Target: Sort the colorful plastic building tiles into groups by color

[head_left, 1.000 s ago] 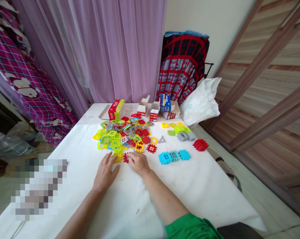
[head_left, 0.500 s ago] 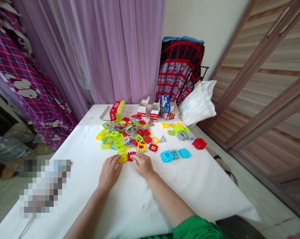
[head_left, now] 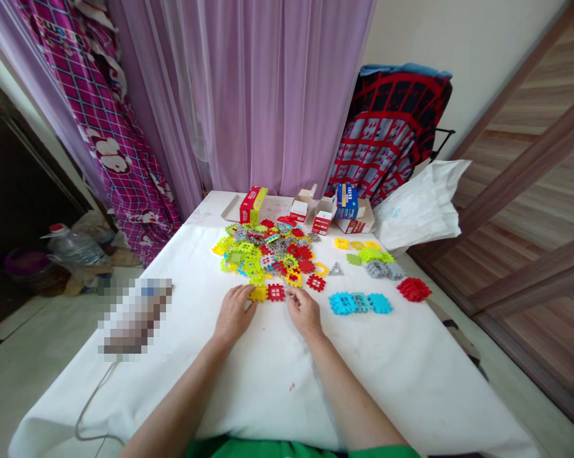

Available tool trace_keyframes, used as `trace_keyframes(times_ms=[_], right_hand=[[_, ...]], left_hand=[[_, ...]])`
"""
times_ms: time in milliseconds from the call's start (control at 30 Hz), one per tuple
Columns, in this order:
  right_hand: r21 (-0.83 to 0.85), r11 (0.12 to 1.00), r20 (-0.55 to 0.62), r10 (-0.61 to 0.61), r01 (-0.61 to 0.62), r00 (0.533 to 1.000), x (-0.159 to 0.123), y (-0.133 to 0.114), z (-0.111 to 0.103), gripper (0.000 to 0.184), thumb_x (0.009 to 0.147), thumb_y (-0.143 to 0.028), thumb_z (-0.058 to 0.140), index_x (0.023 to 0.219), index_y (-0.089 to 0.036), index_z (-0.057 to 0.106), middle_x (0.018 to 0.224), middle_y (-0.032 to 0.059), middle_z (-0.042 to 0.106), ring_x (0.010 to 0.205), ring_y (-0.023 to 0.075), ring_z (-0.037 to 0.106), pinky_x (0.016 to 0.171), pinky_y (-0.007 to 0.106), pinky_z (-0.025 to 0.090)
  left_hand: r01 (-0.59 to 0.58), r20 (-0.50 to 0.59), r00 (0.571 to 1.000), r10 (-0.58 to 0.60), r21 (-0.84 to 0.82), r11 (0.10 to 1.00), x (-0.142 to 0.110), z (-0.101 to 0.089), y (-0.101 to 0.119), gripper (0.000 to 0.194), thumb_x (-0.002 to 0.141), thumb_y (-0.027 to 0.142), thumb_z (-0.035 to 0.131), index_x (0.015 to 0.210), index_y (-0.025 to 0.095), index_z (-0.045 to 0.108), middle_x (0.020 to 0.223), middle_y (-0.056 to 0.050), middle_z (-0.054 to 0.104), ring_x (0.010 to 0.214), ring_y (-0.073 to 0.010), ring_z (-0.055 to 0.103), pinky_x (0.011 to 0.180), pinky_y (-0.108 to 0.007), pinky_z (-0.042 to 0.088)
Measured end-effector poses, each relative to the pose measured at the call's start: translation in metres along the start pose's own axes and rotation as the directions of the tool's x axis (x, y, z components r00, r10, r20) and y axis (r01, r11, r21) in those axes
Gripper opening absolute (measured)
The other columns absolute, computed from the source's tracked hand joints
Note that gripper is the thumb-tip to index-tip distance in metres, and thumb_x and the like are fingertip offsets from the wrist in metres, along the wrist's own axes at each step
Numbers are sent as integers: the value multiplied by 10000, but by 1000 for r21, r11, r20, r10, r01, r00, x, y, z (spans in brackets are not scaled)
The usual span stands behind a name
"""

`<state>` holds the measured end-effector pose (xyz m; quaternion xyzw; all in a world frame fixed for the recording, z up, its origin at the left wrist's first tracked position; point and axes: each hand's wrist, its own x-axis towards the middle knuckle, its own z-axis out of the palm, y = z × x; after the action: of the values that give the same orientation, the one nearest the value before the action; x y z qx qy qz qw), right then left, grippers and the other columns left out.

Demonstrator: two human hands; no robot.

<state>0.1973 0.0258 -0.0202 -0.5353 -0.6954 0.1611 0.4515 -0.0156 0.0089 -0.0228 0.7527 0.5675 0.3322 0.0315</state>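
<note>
Along the bottom edge of my view runs the bright green cloth of my top [head_left: 248, 449]. My left forearm [head_left: 182, 388] and right forearm [head_left: 353, 388] are bare, narrowing to my uncovered left grip [head_left: 234, 315] and right grip [head_left: 306, 313], each with five fingers.

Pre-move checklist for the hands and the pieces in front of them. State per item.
Nothing visibly held in left hand: ok.
Nothing visibly held in right hand: ok.
yellow piece lying apart from the pile: ok.
red piece lying apart from the pile: ok.
Left fingers touching the yellow piece: cannot tell.
blue pieces apart from the right hand: ok.
</note>
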Motion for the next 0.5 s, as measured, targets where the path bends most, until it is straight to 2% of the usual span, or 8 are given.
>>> trace_keyframes(times_ms=[200, 333, 433, 500], right_hand=[[-82, 994, 52, -71, 75, 996, -1, -2, 0, 246, 779, -185, 467, 906, -225, 673, 907, 52, 698, 772, 173, 650, 769, 292, 531], [-107, 990, 89, -82, 92, 993, -1, 1, 0, 228, 797, -187, 469, 878, -237, 677, 894, 46, 699, 863, 190, 653, 815, 305, 520], [-106, 991, 101, -70, 81, 992, -1, 2, 0, 217, 799, -193, 475, 869, -242, 675, 895, 42, 702, 862, 191, 651, 819, 309, 518], [-91, 993, 104, -70, 80, 992, -2, 2, 0, 216, 801, -191, 473, 867, -236, 674, 897, 46, 704, 852, 190, 651, 816, 312, 517]], left_hand=[[22, 4, 1000, -22, 3, 1000, -1, -2, 1, 337, 832, 255, 570, 1165, 218, 607, 1135, -76, 700, 1126, -276, 583, 988, -453, 470], [42, -10, 999, -42, -46, 998, 0, -6, 3, 245, 890, 322, 512, 1071, 226, 645, 1078, -72, 715, 1097, -247, 603, 967, -421, 482], [147, -70, 986, -150, -50, 988, 1, -10, 3, 266, 922, 350, 448, 930, 214, 676, 1010, -83, 722, 1000, -229, 638, 902, -386, 501], [262, -103, 958, -267, -59, 963, 1, -12, 3, 281, 922, 358, 438, 927, 203, 672, 906, -77, 724, 869, -214, 658, 805, -360, 516]])
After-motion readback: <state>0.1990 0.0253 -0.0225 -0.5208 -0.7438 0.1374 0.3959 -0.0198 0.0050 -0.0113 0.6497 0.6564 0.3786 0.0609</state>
